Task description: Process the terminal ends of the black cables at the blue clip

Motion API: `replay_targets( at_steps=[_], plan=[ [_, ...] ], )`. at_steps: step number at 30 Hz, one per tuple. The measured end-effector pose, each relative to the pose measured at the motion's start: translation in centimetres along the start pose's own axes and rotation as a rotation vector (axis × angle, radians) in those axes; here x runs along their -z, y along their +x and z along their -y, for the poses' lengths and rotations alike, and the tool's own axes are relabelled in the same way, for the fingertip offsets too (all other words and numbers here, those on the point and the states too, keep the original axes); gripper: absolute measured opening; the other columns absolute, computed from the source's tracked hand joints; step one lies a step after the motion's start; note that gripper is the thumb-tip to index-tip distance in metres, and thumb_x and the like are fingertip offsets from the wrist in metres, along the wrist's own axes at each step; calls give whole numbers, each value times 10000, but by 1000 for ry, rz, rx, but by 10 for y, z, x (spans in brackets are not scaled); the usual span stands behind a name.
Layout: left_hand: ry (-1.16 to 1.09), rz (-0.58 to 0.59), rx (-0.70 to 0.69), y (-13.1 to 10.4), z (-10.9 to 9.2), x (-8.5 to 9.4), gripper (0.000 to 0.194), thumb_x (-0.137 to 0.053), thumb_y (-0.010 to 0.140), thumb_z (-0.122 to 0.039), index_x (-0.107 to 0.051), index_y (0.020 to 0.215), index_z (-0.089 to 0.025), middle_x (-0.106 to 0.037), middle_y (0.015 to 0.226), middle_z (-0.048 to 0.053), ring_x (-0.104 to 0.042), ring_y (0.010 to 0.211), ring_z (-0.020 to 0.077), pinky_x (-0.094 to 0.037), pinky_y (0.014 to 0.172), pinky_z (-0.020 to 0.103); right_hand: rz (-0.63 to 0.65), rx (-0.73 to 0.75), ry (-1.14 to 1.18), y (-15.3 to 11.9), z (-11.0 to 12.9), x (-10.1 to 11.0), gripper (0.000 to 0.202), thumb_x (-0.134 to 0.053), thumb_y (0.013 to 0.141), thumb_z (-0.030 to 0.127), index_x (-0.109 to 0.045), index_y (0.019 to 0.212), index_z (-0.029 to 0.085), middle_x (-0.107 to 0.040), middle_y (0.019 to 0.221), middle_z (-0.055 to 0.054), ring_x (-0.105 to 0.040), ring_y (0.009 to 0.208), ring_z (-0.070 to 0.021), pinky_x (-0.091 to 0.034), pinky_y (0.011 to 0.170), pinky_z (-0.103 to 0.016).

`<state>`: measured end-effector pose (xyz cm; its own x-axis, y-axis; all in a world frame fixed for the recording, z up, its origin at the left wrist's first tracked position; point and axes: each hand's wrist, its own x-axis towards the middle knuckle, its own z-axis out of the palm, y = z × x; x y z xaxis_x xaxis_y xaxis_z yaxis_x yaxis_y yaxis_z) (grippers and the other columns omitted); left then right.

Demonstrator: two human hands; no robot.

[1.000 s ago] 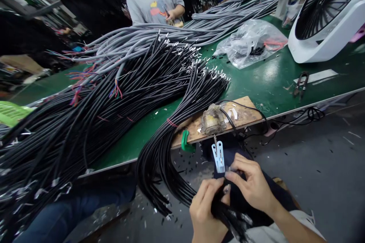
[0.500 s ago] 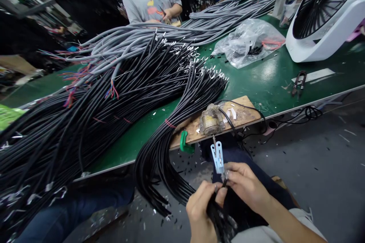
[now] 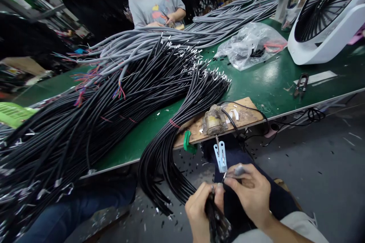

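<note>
My left hand (image 3: 199,205) is closed round a bundle of black cables (image 3: 217,224), with one cable's end pinched up between thumb and forefinger. A short white tip (image 3: 224,176) sticks up from that end, just below a light blue clothespin (image 3: 220,157). The clothespin is on a thin metal shaft from a small, grimy motor (image 3: 213,121). Beside the tip, my right hand (image 3: 252,190) has its fingers bent together, the thumb near the wire. Whatever is between its blurred fingertips is not clear. More black cables (image 3: 159,159), tied with a red band, hang off the table edge.
The motor sits on a wooden board (image 3: 248,108) with a green clamp (image 3: 189,142). The green table (image 3: 270,91) bears black and grey cables (image 3: 137,38), a plastic bag (image 3: 248,45), snips (image 3: 301,85) and a white fan (image 3: 319,41). Opposite, a person (image 3: 159,5) works.
My right hand has drawn slightly back from the cable end, baring its white tip. My left hand keeps its hold on the bundle. The whole view has shifted a little.
</note>
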<state>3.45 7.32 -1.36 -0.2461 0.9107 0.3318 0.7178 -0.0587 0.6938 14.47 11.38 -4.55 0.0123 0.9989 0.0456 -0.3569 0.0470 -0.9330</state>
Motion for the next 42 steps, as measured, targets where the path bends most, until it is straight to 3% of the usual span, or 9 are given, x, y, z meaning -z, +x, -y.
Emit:
replay_targets(
  at_steps=[3, 6, 9, 14, 17, 22, 28, 36, 42],
  plan=[
    [26, 4, -29, 2, 0, 2, 265, -543, 872, -158, -578, 610, -154, -510, 524, -28, -512, 447, 83, -383, 488, 180, 40, 224, -107, -3, 3, 1, 258, -656, 789, 36, -609, 950, 232, -661, 809, -5, -642, 744, -150, -521, 673, -249],
    [-40, 82, -38, 8, -1, 7, 278, -537, 877, -150, -571, 601, -150, -537, 529, -18, -527, 454, 86, -386, 479, 178, 222, 137, -195, 7, 10, 9, 224, -654, 814, 109, -605, 1004, 218, -627, 838, -28, -589, 754, -165, -491, 682, -282],
    [-146, 207, 4, 13, -1, 12, 310, -499, 905, -174, -576, 605, -149, -567, 536, -5, -548, 466, 96, -392, 482, 185, 433, 125, -288, 19, 17, 16, 105, -595, 874, 181, -659, 791, 179, -599, 747, -44, -518, 745, -178, -422, 705, -315],
    [-352, 272, -43, 19, 2, 14, 331, -527, 913, -316, -608, 635, -155, -599, 577, 13, -563, 518, 119, -402, 519, 208, 588, -429, 284, 24, 15, 15, 377, -664, 792, 495, -630, 628, 158, -497, 600, -2, -439, 561, -123, -333, 535, -258],
    [-399, 196, -38, 18, 3, 10, 316, -586, 881, -382, -633, 660, -160, -595, 601, 13, -547, 538, 120, -401, 542, 216, 598, -678, 356, 31, 10, 16, 401, -740, 692, 485, -598, 540, 142, -450, 495, 32, -349, 441, -75, -246, 442, -223],
    [-415, 65, -41, 15, 2, 2, 286, -649, 842, -357, -618, 629, -168, -579, 579, -4, -522, 532, 114, -392, 548, 220, 459, -511, 90, 65, 17, 15, 409, -756, 691, 460, -589, 506, 136, -476, 467, 39, -371, 447, -68, -250, 451, -210],
    [-499, -112, -45, 18, 0, 3, 255, -703, 793, -395, -623, 658, -194, -577, 573, -37, -498, 526, 99, -389, 537, 204, 498, -496, 244, 81, 25, -12, 487, -683, 739, 593, -688, 718, 106, -516, 591, 13, -400, 541, -80, -293, 508, -206],
    [-423, -83, 12, 28, -3, -5, 243, -679, 796, -360, -655, 637, -177, -573, 583, 2, -521, 519, 126, -408, 524, 229, 443, -617, 583, 66, 11, -20, 393, -723, 755, 505, -692, 722, 114, -576, 623, -28, -498, 583, -113, -362, 529, -212],
    [-409, -59, -18, 25, 0, -3, 186, -669, 802, -296, -672, 656, -180, -569, 563, -1, -515, 499, 119, -379, 497, 225, 442, -703, 633, 63, -2, 3, 427, -663, 793, 548, -689, 746, 124, -593, 659, -44, -493, 592, -116, -341, 528, -214]
  ],
)
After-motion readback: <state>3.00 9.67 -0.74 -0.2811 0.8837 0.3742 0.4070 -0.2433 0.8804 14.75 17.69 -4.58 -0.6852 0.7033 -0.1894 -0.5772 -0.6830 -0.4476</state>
